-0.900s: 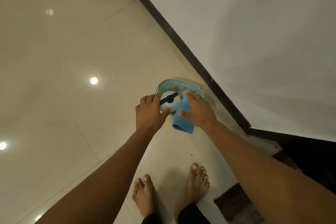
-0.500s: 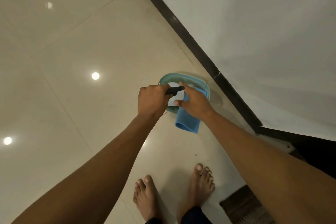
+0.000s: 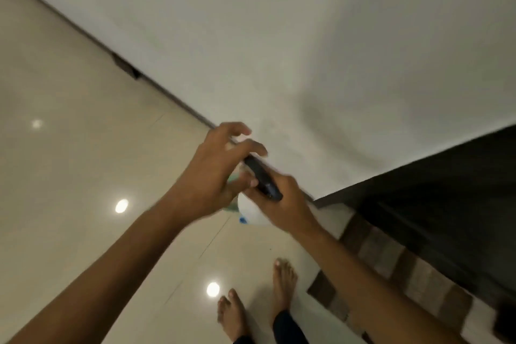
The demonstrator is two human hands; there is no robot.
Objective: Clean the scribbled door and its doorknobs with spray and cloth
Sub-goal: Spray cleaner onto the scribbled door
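A: What is the right hand point(image 3: 282, 201) doing?

B: It is gripping the spray bottle point(image 3: 252, 211); its fingers are curling round the neck, under the black nozzle point(image 3: 262, 177). The white body is showing just below the hand.

A: And the left hand point(image 3: 212, 176)?

B: It is staying just beside the nozzle, with fingers spread and loosely bent. The picture is blurred, so I cannot tell whether it is holding anything.

A: Where is all this?

B: Above the floor point(image 3: 83, 148), near the white wall point(image 3: 307, 50), in front of the bare feet point(image 3: 233, 313).
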